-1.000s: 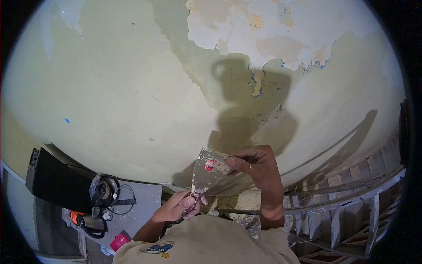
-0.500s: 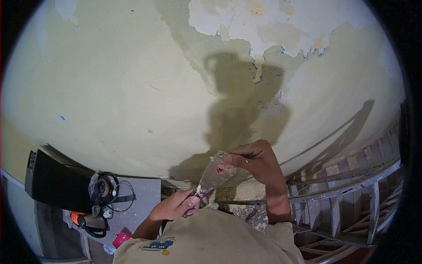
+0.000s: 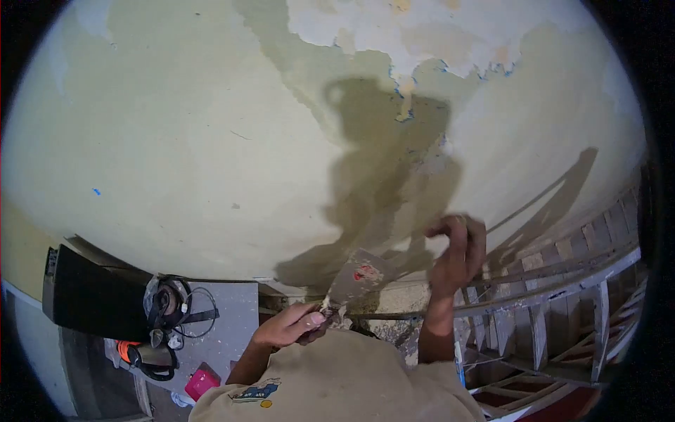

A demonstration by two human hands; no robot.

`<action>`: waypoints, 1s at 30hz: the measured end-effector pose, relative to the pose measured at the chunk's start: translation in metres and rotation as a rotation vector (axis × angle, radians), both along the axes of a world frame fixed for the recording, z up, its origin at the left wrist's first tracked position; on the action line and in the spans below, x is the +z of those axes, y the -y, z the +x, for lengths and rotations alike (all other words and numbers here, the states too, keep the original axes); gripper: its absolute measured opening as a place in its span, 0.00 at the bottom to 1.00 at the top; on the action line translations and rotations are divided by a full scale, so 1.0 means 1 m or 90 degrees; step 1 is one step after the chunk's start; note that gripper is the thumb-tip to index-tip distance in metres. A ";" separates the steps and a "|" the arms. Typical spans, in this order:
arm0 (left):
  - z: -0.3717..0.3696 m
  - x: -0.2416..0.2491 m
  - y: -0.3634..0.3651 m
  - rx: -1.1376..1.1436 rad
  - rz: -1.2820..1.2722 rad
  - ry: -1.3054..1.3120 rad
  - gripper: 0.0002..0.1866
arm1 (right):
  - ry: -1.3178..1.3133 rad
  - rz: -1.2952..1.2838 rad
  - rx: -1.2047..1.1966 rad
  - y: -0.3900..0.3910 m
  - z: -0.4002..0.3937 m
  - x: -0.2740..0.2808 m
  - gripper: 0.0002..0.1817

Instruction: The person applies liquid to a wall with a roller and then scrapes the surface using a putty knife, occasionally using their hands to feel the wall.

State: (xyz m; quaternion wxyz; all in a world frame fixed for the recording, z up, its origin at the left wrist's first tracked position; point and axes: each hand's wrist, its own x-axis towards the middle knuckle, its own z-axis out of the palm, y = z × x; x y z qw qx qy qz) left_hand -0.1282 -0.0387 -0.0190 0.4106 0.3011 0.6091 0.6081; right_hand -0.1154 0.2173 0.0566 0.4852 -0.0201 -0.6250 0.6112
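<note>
My left hand is closed round the handle of a wide scraper, low and in front of my chest. The scraper's blade points up and to the right and bears a red mark and bits of residue. My right hand is raised to the right of the blade, apart from it, with its fingers bent toward the wall. Whether a small flake is between those fingers cannot be made out. Ahead stands the pale green wall, with a peeled white patch at its top and my shadow across it.
At the lower left, a grey surface holds a black box, coiled cables and an orange-and-black tool. A pink object lies near its front. A wooden railing curves along the right.
My right hand has let go of the blade and moved right and slightly up. My left hand still holds the scraper, whose blade tilts further right. The view has shifted slightly.
</note>
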 end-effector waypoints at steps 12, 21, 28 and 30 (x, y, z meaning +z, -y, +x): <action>-0.001 -0.008 -0.017 0.034 0.034 0.091 0.20 | 0.595 0.348 -0.079 -0.032 0.017 -0.218 0.12; -0.033 0.053 -0.020 -0.017 0.031 0.036 0.22 | 0.058 -0.201 0.454 0.023 -0.009 -0.039 0.22; -0.054 0.157 0.000 0.201 0.208 -0.217 0.33 | -0.019 -0.348 0.561 0.038 -0.076 0.044 0.18; -0.051 0.158 0.000 0.239 0.260 -0.343 0.32 | -0.076 -0.448 0.671 0.043 -0.082 0.066 0.17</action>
